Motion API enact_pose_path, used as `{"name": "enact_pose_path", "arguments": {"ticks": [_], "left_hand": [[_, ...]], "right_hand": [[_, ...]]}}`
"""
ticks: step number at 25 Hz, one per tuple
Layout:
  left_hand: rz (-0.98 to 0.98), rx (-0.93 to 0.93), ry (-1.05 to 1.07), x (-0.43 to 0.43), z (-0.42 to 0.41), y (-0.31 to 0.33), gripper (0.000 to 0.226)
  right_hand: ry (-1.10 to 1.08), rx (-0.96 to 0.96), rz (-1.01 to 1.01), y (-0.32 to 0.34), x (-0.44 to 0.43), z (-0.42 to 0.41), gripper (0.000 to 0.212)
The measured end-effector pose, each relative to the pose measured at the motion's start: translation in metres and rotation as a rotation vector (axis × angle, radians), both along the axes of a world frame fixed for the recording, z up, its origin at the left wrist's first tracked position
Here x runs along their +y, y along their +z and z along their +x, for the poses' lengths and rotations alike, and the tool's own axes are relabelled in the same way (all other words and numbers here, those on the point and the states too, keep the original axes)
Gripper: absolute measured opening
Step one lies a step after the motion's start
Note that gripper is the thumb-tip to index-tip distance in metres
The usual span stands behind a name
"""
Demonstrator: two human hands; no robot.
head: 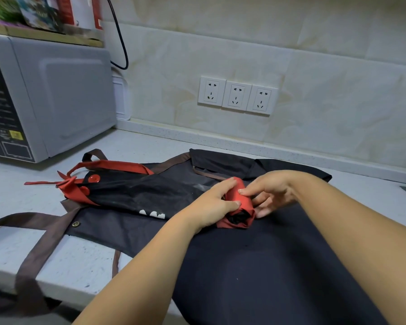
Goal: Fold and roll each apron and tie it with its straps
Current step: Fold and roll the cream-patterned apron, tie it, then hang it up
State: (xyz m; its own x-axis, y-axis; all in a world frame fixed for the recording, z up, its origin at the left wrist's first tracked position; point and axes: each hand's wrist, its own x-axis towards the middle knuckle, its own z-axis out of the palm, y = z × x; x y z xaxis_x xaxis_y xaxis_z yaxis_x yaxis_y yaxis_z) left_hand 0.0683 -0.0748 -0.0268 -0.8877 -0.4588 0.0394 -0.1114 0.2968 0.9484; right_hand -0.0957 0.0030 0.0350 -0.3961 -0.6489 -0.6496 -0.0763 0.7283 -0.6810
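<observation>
Head view: the left hand (209, 202) and the right hand (272, 193) meet over a small roll (240, 208) at the near end of the red-trimmed apron (136, 193). The left hand's fingers and thumb are curled round the roll. The right hand pinches its other side, thumb on top and fingers tucked beneath.

This apron is folded into a long narrow band running away to the left. It lies on top of a larger dark apron (267, 266) that is spread flat over the worktop (68, 259) and hangs off its near edge.

To roll well, I judge both hands should keep even tension and turn the roll leftwards along the band. The edges need to stay square so the roll does not cone, and the lower apron must not be dragged along with it. The red straps (108, 164) at the far end should stay free for tying.

The fabric is thin, matte and black, and it creases softly. It has a red hem, two glossy red buttons (94, 178) and a small white print. The roll is a short, slightly squashed cylinder, red outside and black within. The lower apron looks heavier and smoother, and its flat brown straps (33, 242) loop loosely across the pale speckled worktop. A grey microwave (56, 97) stands at the left, and three white wall sockets (236, 96) sit in the marbled tile behind.
</observation>
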Motion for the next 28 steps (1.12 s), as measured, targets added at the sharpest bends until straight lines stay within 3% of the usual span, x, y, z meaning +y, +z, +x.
{"name": "enact_pose_path", "arguments": {"ticks": [5, 10, 12, 15, 19, 25, 28], "left_hand": [[-0.039, -0.048, 0.113, 0.001, -0.001, -0.001, 0.054], [-0.627, -0.257, 0.275, 0.012, 0.000, 0.002, 0.075], [-0.608, -0.264, 0.349, 0.017, 0.000, 0.001, 0.078], [-0.448, -0.207, 0.372, 0.015, -0.001, 0.002, 0.064], [-0.374, -0.201, 0.369, 0.011, 0.001, 0.003, 0.041], [-0.670, -0.359, 0.500, 0.013, 0.009, 0.000, 0.043], [-0.435, -0.315, 0.470, 0.010, 0.016, -0.003, 0.041]], "right_hand": [[0.021, 0.082, 0.004, -0.008, -0.008, 0.007, 0.040], [0.058, 0.274, 0.006, -0.009, -0.021, 0.017, 0.040], [0.058, 0.305, 0.007, -0.009, -0.027, 0.022, 0.036], [0.069, 0.339, 0.004, -0.005, -0.034, 0.035, 0.014], [0.063, 0.390, -0.061, -0.003, -0.039, 0.045, 0.021], [0.147, 0.534, -0.087, -0.001, -0.039, 0.055, 0.043], [0.142, 0.219, -0.213, 0.007, -0.031, 0.041, 0.048]]}}
